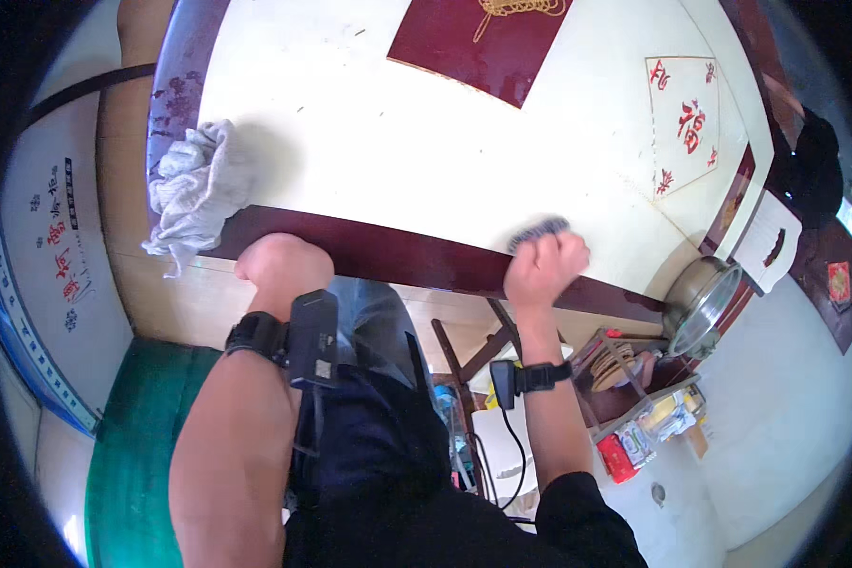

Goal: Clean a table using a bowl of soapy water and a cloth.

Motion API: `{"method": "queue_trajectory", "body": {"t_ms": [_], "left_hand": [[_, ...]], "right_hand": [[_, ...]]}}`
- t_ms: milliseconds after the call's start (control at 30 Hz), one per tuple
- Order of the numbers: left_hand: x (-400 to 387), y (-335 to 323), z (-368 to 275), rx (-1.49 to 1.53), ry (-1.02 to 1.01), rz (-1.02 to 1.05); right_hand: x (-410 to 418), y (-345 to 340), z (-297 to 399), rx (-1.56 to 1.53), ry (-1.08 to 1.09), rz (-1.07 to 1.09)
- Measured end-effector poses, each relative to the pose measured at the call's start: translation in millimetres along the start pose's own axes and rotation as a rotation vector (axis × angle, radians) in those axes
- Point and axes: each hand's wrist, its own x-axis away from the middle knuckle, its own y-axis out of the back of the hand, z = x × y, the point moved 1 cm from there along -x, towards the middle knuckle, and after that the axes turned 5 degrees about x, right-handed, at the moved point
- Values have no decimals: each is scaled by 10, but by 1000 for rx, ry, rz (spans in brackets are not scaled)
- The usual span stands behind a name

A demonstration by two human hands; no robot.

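Note:
My left hand rests on the dark red wooden edge of a white-topped table; its fingers are hidden, so I cannot tell whether they are closed. Beside it, a crumpled grey-white cloth hangs over the table's left corner. My right hand, slightly blurred, is closed on a dark grey brush or scouring pad against the white top near the front edge. Small dark bits lie scattered over that surface.
A dark red panel with gold cord lies at the far side. At right, a steel basin sits by the table edge, above a rack with packets. A wooden stool frame stands below. Another person is at the far right.

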Motion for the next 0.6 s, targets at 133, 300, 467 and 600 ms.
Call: {"method": "queue_trajectory", "body": {"t_ms": [133, 300, 467, 600], "left_hand": [[-53, -22, 92, 17, 45, 57], [-69, -62, 56, 63, 104, -19], [-81, 1, -10, 14, 69, 98], [-85, -15, 24, -33, 19, 119]], "right_hand": [[-566, -279, -404, -199, 68, -88], [-261, -187, -864, -142, -519, -56], [-750, -237, 111, -214, 153, -12], [-1077, -395, -642, -224, -146, -22]]}}
